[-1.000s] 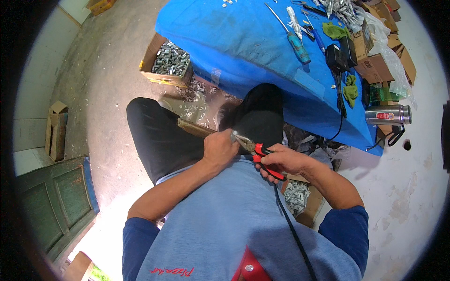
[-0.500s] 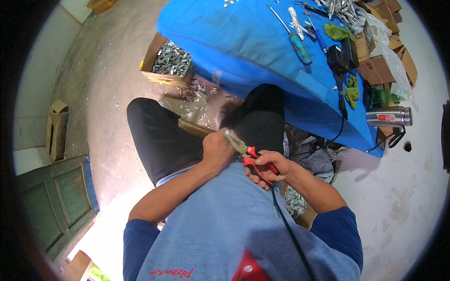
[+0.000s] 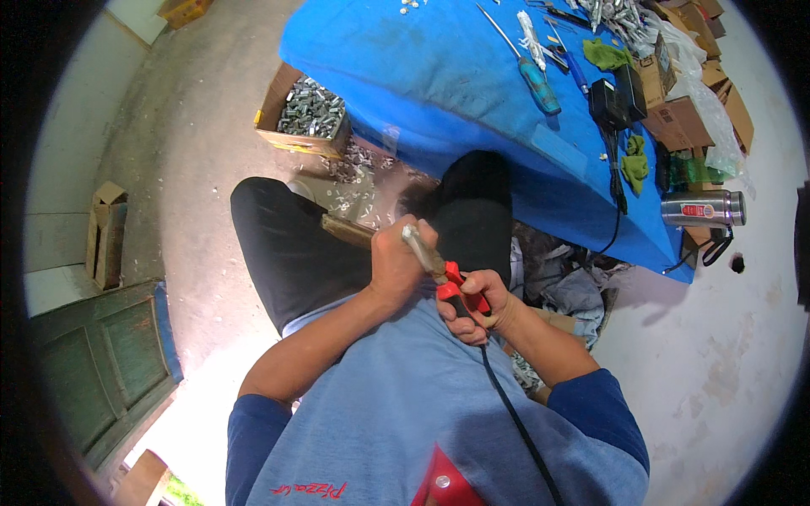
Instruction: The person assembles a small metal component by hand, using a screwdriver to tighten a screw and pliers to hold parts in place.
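My right hand (image 3: 496, 297) is wrapped round the red and black handles of a pair of pliers (image 3: 429, 256) in front of my belly. The metal jaws point away to the upper left and lie against my left hand (image 3: 393, 263). That left hand is closed in a fist beside the jaws; what its fingers hold is hidden. A small pale, silvery bit (image 3: 409, 232) shows at the jaw tips. Just left of my left hand, a wooden piece (image 3: 348, 231) rests across my lap.
A blue-covered table (image 3: 405, 80) ahead bears a screwdriver (image 3: 538, 86), black adapters (image 3: 606, 104) and green cloths (image 3: 634, 164). A steel flask (image 3: 702, 208) lies at its right edge. A cardboard box (image 3: 268, 126) of metal parts stands on the floor. A black cord (image 3: 525, 422) crosses my shirt.
The pliers have turned, and their handles are closer together in my tightened right hand. Their jaws have swung slightly upward. My left hand has shifted a little up and to the right.
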Demonstrator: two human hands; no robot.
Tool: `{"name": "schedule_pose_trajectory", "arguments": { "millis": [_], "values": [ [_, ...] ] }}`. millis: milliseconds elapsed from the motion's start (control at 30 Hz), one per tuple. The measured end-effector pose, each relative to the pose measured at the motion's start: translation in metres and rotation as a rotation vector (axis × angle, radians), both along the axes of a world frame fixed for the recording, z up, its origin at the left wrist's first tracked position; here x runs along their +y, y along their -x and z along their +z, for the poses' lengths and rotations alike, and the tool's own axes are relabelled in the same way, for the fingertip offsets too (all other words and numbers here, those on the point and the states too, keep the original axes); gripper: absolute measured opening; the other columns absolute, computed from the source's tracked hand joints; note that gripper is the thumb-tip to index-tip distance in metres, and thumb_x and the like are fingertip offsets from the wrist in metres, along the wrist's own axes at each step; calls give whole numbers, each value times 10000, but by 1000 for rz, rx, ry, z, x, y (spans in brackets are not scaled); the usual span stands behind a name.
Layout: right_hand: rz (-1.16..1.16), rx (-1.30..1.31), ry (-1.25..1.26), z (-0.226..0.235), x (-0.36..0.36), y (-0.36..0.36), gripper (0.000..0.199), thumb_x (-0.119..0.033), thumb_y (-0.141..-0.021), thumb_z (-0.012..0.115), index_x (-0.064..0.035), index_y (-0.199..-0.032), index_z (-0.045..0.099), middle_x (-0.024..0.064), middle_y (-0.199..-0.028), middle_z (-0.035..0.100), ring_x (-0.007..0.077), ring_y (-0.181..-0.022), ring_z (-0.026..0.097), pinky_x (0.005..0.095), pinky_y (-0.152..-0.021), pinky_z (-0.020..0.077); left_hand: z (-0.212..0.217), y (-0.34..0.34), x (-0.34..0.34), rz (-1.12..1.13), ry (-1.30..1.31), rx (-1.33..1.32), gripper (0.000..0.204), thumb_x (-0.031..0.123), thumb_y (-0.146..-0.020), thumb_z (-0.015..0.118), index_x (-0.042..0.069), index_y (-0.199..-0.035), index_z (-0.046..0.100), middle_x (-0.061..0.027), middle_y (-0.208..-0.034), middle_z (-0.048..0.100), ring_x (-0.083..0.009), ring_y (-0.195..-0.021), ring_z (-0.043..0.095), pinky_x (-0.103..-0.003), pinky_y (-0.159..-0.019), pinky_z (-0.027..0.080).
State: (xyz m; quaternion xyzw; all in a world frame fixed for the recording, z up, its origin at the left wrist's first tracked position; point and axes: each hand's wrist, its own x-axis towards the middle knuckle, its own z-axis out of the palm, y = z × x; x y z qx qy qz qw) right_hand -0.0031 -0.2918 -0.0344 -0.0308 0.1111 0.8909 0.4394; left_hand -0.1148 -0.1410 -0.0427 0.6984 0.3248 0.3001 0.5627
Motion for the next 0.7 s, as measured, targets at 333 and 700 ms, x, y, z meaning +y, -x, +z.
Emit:
{"name": "schedule_pose_trajectory", "arguments": {
  "millis": [333,700],
  "values": [
    [-147,130,-153,8,12,17,485,-341,-846,556,107,-1034,567,251,-726,593,281,-489,556,369,-406,452,43,-15,11,41,-104,7,365,25,-885,624,56,-599,399,37,-548,393,-38,-554,357,-267,-443,298],
    [111,-541,-88,39,11,-25,464,-308,-819,608,110,-1021,595,214,-683,589,250,-474,564,330,-390,462,35,35,4,-369,295,205,370,137,-921,666,23,-606,508,45,-554,428,-34,-572,381,-268,-474,326]
  ]
}}
